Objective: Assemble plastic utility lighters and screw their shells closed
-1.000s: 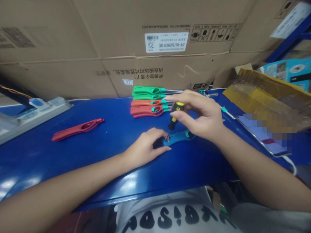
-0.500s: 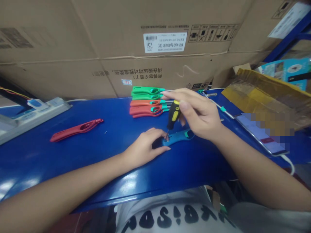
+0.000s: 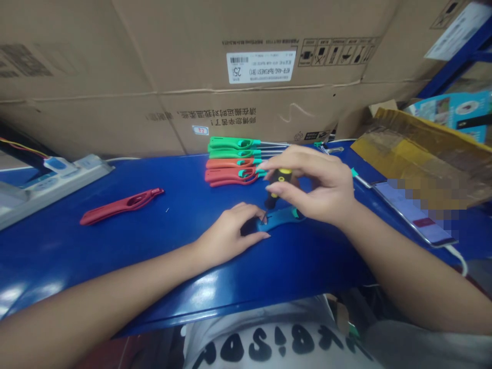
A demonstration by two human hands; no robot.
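Note:
A blue lighter body (image 3: 280, 219) with a teal trigger lies flat on the blue table. My left hand (image 3: 234, 228) grips its left end between thumb and fingers, and the palm hides part of that end. Above the lighter, my right hand (image 3: 317, 184) is closed around a black and yellow screwdriver (image 3: 275, 189). The screwdriver points down at the lighter near my left fingertips; whether its tip touches cannot be made out. Behind my hands lie green lighters (image 3: 230, 147) and orange-red lighters (image 3: 230, 174) with metal tubes, side by side.
A red lighter body (image 3: 121, 206) lies to the left, with a tiny metal piece (image 3: 167, 209) nearby. A white power strip (image 3: 54, 184) sits far left. A phone (image 3: 415, 212) with a cable and a taped parcel (image 3: 423, 154) are on the right. A large cardboard box (image 3: 172, 61) stands behind.
My right hand has shifted slightly lower with the screwdriver, and its fingers have changed position around the handle. My left hand and the blue lighter body have stayed in place.

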